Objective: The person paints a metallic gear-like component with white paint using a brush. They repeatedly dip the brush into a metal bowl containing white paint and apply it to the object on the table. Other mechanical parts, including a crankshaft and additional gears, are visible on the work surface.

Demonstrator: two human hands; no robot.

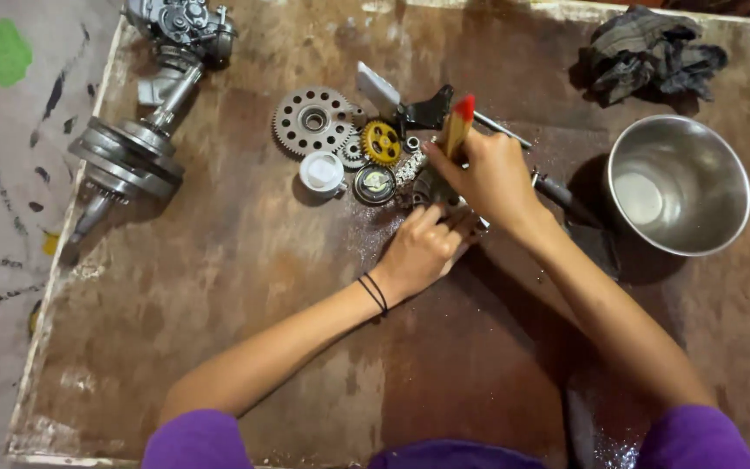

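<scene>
brush on a small metal part, mid-bench

the right hand [490, 178] is closed around a brush [458, 124] with a wooden handle and red tip, held upright, its bristle end hidden below the fist. the left hand [423, 247], fingers pressed together and curled, pins down a small metal part [431, 191] that lies between the two hands near the middle of the bench [245, 287]; most of it is covered, so its shape is hard to tell.

the part looks stiff, dense and probably oily, so likely slippery; it seems best held by its outer edges, pressed flat on the wood. the brush is light and takes a plain fist grip on the handle.

just beside the hands sit a large grey gear [312, 120], a small yellow gear [381, 142], a white cap [322, 172], a round disc [375, 184] and a black bracket [427, 111], crowding the left and far side. a steel bowl [679, 184] stands to the right, a dark rag [648, 54] beyond it, and a crankshaft [132, 148] lies well apart at the left edge.
</scene>
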